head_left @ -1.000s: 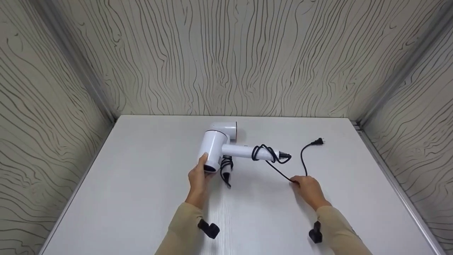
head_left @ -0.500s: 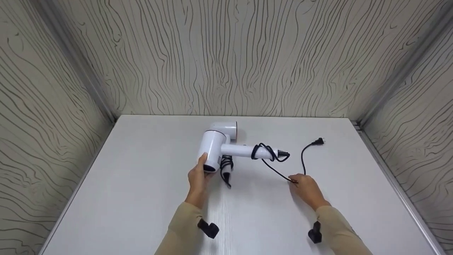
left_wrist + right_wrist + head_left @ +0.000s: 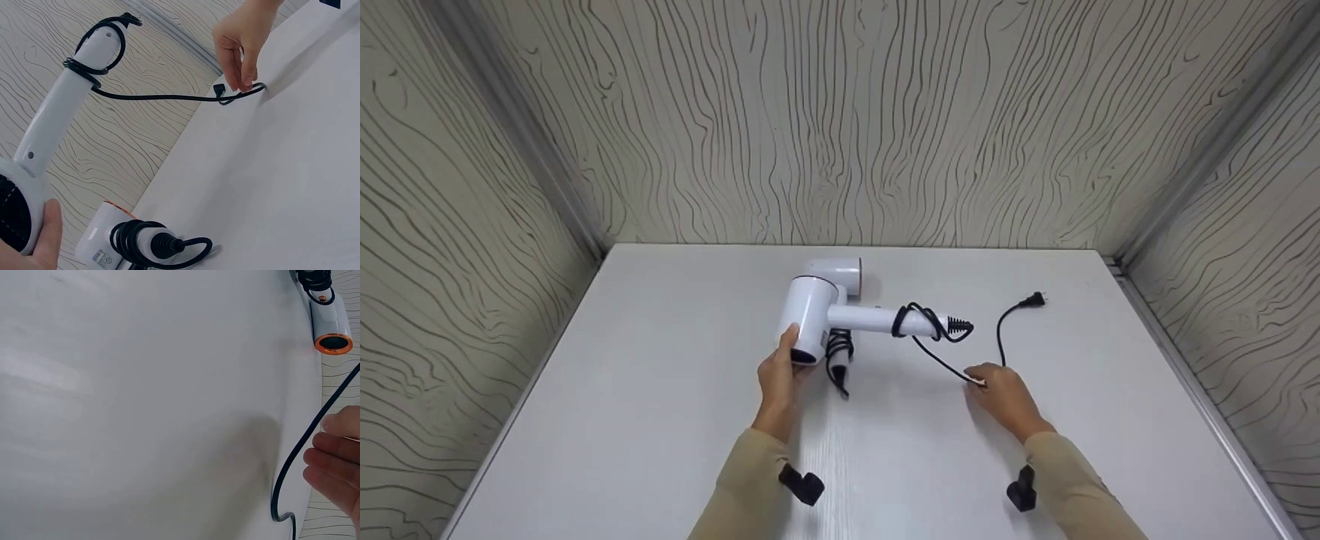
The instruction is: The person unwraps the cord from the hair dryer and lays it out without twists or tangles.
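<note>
My left hand (image 3: pixel 780 375) grips a white hair dryer (image 3: pixel 810 311) by the rear end of its barrel, thumb on the near side. Its handle points right, with a black power cord (image 3: pixel 157 97) wound loosely around the far end. From there the cord's loose part runs to my right hand (image 3: pixel 1003 394), then on to a two-pin plug (image 3: pixel 1035 299). In the right wrist view, my right hand's fingers (image 3: pixel 332 458) look relaxed, with the cord passing along the fingertips rather than between them.
Behind the held dryer lies a second white hair dryer (image 3: pixel 840 271), its cord coiled around the handle; an orange ring circles its nozzle. Both rest places belong to a white table (image 3: pixel 675 420), enclosed by wood-patterned panels (image 3: pixel 840 127). Black cameras sit on both sleeves.
My right hand has shifted slightly left, its fingertips now reaching past the cord. The cord's slack near the handle has moved a little left. My left hand and the plug look still.
</note>
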`<state>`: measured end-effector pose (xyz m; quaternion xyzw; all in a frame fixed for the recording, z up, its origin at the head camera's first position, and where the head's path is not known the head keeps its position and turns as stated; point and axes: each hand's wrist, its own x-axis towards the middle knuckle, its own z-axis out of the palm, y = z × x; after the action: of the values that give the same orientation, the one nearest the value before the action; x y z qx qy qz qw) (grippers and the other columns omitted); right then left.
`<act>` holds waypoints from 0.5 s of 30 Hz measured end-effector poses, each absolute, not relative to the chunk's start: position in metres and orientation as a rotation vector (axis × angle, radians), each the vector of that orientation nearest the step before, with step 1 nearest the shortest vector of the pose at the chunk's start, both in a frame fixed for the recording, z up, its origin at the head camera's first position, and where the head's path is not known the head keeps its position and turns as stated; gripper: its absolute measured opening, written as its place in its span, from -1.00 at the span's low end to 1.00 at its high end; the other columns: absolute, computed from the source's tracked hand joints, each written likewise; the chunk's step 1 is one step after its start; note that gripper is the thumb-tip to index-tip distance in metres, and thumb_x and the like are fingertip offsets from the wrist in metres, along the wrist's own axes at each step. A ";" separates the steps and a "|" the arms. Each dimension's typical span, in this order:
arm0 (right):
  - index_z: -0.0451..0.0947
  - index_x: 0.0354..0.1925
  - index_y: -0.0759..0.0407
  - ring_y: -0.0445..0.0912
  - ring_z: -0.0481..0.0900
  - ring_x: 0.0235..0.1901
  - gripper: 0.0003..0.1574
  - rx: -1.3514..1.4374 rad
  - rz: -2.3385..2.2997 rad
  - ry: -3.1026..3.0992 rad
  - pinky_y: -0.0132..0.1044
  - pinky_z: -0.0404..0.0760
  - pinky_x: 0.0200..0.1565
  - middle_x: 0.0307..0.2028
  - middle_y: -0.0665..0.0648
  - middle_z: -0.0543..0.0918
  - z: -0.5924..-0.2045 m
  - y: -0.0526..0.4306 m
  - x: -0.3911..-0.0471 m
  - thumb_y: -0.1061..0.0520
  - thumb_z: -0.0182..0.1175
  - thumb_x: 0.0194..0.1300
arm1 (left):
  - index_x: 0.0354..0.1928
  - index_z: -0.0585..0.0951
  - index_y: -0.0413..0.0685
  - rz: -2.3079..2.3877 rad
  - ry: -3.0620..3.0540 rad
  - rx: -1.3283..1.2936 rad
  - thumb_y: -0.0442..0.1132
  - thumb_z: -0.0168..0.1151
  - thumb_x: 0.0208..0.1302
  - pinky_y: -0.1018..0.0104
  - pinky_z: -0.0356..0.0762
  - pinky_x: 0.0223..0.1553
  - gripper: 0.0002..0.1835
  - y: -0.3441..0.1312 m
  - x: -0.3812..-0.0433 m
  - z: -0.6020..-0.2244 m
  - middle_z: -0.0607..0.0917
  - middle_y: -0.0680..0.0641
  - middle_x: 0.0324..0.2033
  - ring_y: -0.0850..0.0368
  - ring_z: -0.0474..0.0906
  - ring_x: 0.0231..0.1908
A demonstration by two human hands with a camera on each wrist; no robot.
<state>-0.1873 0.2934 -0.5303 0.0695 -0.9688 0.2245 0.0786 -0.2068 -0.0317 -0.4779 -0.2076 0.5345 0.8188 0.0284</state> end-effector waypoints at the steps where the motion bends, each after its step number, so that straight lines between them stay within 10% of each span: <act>1: 0.67 -0.18 0.38 0.13 0.70 -0.18 -0.76 0.215 0.670 -2.897 -0.04 0.68 -0.08 -0.22 0.30 0.74 -0.530 0.292 -0.188 0.36 0.28 0.12 | 0.25 0.33 -0.48 2.524 1.650 -0.639 0.13 0.07 0.32 0.10 0.55 0.22 -0.23 -0.032 -0.207 -0.478 0.51 -0.29 0.09 0.10 0.59 -0.05; 15: 0.67 -0.16 0.36 0.09 0.71 -0.19 -0.74 0.242 0.706 -2.837 -0.07 0.69 -0.11 -0.22 0.26 0.75 -0.518 0.276 -0.194 0.36 0.30 0.11 | 0.21 0.39 -0.45 2.498 1.690 -0.637 0.14 0.07 0.32 0.16 0.60 0.16 -0.25 -0.032 -0.206 -0.477 0.54 -0.27 0.07 0.12 0.60 -0.08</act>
<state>-0.1936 0.2760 -0.5179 0.0820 -0.9618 0.2395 0.1038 -0.2059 -0.0320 -0.4775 -0.2066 0.5480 0.8100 0.0296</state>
